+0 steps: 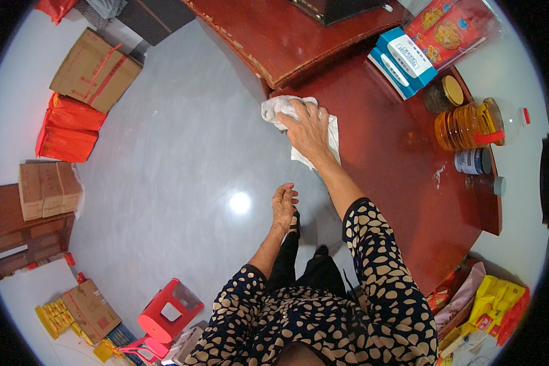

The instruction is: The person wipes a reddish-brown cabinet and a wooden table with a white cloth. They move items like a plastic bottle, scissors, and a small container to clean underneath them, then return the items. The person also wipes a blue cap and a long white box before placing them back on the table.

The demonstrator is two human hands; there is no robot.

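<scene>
My right hand (307, 132) is pressed over a crumpled white cloth (333, 137) at the left edge of the red wooden tabletop (384, 183), close to the corner of a higher red wooden cabinet (274, 50). Part of the cloth hangs past the edge. The fingers curl over its bunched upper part. My left hand (283, 206) hangs over the grey floor, left of the table, with bent fingers and nothing visible in it. Whitish marks (438, 176) show on the tabletop towards the jars.
Along the table's far side stand a blue-and-white box (402, 61), a yellow-lidded jar (444, 94), a plastic bottle of amber liquid (466, 126) and a dark-lidded jar (472, 161). A red plastic stool (160, 315) and cardboard boxes (96, 71) stand on the floor.
</scene>
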